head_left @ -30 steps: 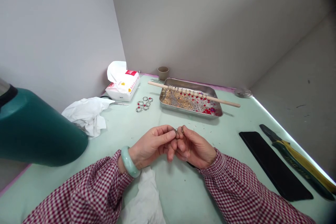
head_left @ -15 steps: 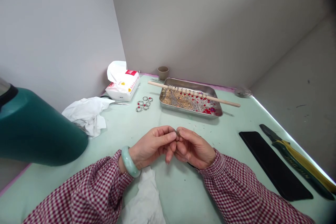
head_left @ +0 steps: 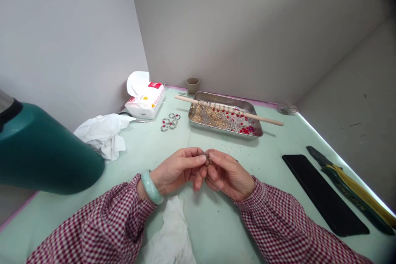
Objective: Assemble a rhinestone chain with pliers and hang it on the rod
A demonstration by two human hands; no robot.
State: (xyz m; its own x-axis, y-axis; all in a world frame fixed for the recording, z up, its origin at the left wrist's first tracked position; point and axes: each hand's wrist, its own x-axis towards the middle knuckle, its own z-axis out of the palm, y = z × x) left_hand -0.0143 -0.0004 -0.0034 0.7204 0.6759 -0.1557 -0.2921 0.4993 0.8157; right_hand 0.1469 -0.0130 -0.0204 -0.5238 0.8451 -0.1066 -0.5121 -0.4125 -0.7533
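My left hand [head_left: 181, 169] and right hand [head_left: 233, 177] both pinch one tiny piece [head_left: 207, 158], fingertips closed | step: likely finger-working | next: probably calls for steady pressure | rings [head_left: 171, 123] far left

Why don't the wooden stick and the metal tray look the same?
The wooden stick is long and thin, while the metal tray is wide and shallow. The stick is pale tan; the tray is shiny silver. The stick lies across the tray's top, while the tray sits on the table. Both carry small bits: loops around the stick, loose beads inside the tray.
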